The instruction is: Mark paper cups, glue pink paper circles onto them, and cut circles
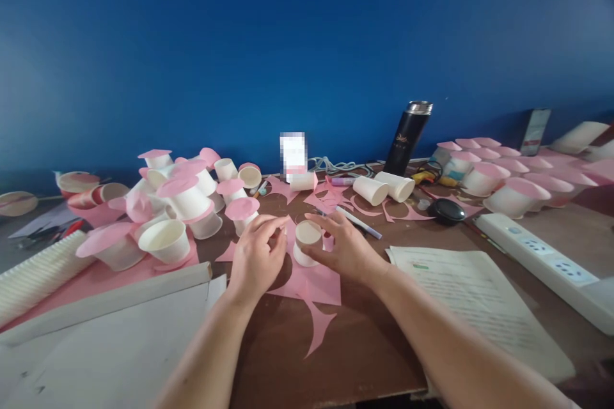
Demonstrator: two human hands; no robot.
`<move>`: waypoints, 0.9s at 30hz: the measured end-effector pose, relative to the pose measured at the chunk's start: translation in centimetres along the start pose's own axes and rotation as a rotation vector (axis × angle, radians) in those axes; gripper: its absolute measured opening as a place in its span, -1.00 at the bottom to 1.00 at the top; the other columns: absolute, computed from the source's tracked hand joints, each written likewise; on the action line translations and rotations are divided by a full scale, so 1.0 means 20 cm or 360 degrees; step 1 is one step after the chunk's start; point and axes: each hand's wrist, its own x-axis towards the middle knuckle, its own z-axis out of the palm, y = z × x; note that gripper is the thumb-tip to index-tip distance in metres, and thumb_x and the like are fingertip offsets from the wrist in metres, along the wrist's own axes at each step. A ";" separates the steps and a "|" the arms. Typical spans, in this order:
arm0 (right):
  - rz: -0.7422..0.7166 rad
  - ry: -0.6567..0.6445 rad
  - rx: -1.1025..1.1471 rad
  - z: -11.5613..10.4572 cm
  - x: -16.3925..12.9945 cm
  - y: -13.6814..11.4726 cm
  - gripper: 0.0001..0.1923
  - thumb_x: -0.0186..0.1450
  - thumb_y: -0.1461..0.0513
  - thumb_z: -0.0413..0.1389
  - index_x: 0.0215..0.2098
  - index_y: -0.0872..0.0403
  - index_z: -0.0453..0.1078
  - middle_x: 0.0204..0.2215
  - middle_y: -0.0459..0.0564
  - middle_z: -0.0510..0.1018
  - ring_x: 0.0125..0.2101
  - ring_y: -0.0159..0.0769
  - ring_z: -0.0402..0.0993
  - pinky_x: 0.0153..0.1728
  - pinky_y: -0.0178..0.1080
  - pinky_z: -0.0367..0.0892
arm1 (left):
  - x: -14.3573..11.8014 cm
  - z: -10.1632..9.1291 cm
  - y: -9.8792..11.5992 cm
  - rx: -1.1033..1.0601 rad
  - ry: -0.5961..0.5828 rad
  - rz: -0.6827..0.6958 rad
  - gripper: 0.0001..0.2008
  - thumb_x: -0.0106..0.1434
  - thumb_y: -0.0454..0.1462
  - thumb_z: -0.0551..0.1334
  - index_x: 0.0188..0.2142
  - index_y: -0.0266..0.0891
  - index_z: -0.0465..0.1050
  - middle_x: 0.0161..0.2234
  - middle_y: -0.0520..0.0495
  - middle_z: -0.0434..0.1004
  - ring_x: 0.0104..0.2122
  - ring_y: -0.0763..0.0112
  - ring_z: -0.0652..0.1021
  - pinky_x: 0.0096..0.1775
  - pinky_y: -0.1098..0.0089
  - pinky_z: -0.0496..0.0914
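Note:
A white paper cup stands on a cut sheet of pink paper in the middle of the table, its pale round end facing up. My right hand grips the cup from the right, with the thumb across its front and the fingers at its upper rim. Just left of the cup, my left hand is closed, thumb and fingertips together. Whatever those fingertips may hold is hidden. A pointed pink offcut lies on the table in front of the sheet.
Paper cups with pink discs crowd the left; more pink-topped cups stand at right. Two white cups lie behind my right hand, near a black bottle. A power strip and printed pages lie at right.

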 end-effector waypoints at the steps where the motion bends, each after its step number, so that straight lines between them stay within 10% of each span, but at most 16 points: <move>1: 0.0013 0.0003 0.0033 0.01 0.00 0.00 -0.38 0.19 -0.01 0.18 0.20 -0.13 0.24 -0.10 0.04 0.39 -0.23 -0.26 0.41 -0.13 -0.13 0.36 | 0.00 0.00 0.00 -0.0020 -0.0023 0.0015 -0.74 0.30 -0.28 0.10 -0.09 -0.16 0.48 -0.15 -0.07 0.50 -0.24 0.41 0.51 -0.20 0.41 0.42; 12: 0.0197 0.0170 0.0192 -0.01 0.04 0.11 -0.52 0.32 -0.07 -0.01 0.07 -0.01 0.36 -0.19 -0.01 0.51 -0.33 -0.34 0.45 -0.29 -0.28 0.33 | -0.01 0.01 -0.01 0.0048 0.0125 0.0114 -0.77 0.28 -0.33 0.09 -0.14 -0.18 0.48 -0.20 -0.06 0.50 -0.21 0.38 0.51 -0.16 0.40 0.39; 18: 0.0534 0.0391 -0.0493 -0.09 0.06 0.20 -0.73 0.31 0.16 0.00 -0.10 -0.09 0.47 -0.11 -0.03 0.54 -0.14 -0.22 0.44 -0.21 -0.26 0.26 | -0.02 0.00 0.04 -0.0096 0.0136 0.0320 -0.84 0.21 -0.39 0.13 -0.28 -0.22 0.48 -0.30 -0.03 0.45 -0.44 0.50 0.44 -0.36 0.47 0.37; 27: 0.0770 0.0029 -0.0773 -0.21 0.06 0.27 -0.82 0.18 0.16 0.12 -0.29 0.00 0.52 -0.29 0.06 0.58 -0.23 -0.07 0.47 -0.30 -0.19 0.22 | -0.03 -0.01 0.05 -0.0160 0.0147 0.0280 -0.79 0.24 -0.38 0.10 -0.22 -0.22 0.50 -0.28 -0.05 0.46 -0.39 0.48 0.47 -0.37 0.48 0.38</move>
